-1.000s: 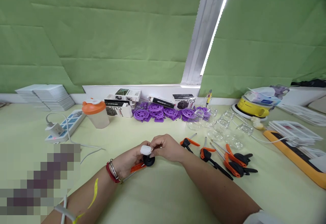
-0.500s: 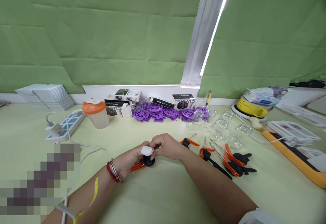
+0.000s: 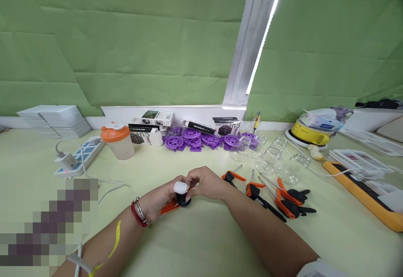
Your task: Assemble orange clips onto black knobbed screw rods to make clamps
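Left hand (image 3: pixel 157 203): closed round an orange-and-black plastic spring clamp (image 3: pixel 175 204), gripping its orange handles; red cord and metal bangle at the wrist; clamp held just above the pale green desk (image 3: pixel 201 243), near the front edge, mid-width.
Right hand (image 3: pixel 206 183): fingers pinched on a small white cap-like piece (image 3: pixel 180 187) sitting on top of the clamp's black head; thumb side hidden, so exact grip can't be told.
Progress: judged from the pic, the white piece is at the clamp head but whether it is fully seated can't be told; looks like work on this one clamp is mid-way.
Left to do (est.): loose pile of like orange/black clamps (image 3: pixel 277 195) lies right of the hands, toward the desk's right side; none shows a white piece.
Around: clear glass jars (image 3: pixel 277 159) behind that pile; purple plastic wheel parts (image 3: pixel 201 138) and black-and-white cartons (image 3: pixel 151 126) along the back edge; orange-lidded shaker bottle (image 3: pixel 118 140) and white power strip (image 3: pixel 78 157) toward back left; stack of white tiles (image 3: pixel 56 119) at back-left corner; yellow round appliance (image 3: pixel 310 132) back right; orange-edged board (image 3: pixel 368 195) at right edge.
In the way: nothing between the hands and the clamp pile; nearest clamp lies just beside the right wrist.
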Action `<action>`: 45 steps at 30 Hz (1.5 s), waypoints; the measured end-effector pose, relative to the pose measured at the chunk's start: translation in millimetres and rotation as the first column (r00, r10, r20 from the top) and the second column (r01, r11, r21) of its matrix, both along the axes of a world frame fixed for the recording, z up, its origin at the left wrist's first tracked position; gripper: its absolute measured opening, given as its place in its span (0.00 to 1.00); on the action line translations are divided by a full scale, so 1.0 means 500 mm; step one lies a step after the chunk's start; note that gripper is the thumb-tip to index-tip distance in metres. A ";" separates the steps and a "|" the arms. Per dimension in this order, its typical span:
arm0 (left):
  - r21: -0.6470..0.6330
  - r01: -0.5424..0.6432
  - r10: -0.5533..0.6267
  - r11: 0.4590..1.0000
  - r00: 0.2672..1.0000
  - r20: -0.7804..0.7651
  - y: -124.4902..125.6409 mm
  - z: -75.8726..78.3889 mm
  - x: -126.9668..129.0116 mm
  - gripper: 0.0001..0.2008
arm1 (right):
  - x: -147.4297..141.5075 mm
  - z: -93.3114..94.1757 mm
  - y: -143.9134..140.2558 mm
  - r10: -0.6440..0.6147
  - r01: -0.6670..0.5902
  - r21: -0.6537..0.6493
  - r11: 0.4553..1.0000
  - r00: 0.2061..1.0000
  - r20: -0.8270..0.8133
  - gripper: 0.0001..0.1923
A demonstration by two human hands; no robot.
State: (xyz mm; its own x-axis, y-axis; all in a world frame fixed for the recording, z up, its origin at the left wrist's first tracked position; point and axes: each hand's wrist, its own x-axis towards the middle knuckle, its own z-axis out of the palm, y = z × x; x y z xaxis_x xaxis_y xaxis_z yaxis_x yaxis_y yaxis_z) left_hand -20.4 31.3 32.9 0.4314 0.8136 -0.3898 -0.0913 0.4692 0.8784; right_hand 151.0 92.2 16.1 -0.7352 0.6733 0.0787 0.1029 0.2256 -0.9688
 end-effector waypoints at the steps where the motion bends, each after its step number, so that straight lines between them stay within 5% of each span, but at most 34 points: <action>1: 0.002 0.002 -0.002 1.000 1.000 0.010 0.000 -0.001 0.000 0.11 | 0.001 0.001 -0.001 0.000 0.000 0.000 1.000 1.000 -0.005 0.12; 10: -0.023 -0.038 0.038 0.999 0.999 0.022 0.002 -0.005 -0.001 0.10 | 0.006 0.015 -0.014 -0.012 0.012 0.091 0.996 1.000 0.000 0.09; 45: -0.026 -0.045 0.046 0.999 0.998 0.038 0.000 0.008 -0.001 0.13 | -0.003 -0.018 -0.012 -0.007 0.006 -0.018 1.000 0.997 -0.074 0.08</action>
State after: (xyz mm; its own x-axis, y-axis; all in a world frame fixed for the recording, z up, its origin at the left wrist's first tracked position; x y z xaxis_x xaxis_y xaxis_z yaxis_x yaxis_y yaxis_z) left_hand -20.8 31.4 36.7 0.4092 0.8230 -0.3941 -0.1465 0.4855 0.8619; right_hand 149.6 86.0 7.1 -0.7232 0.6799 0.1211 0.0319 0.2081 -0.9776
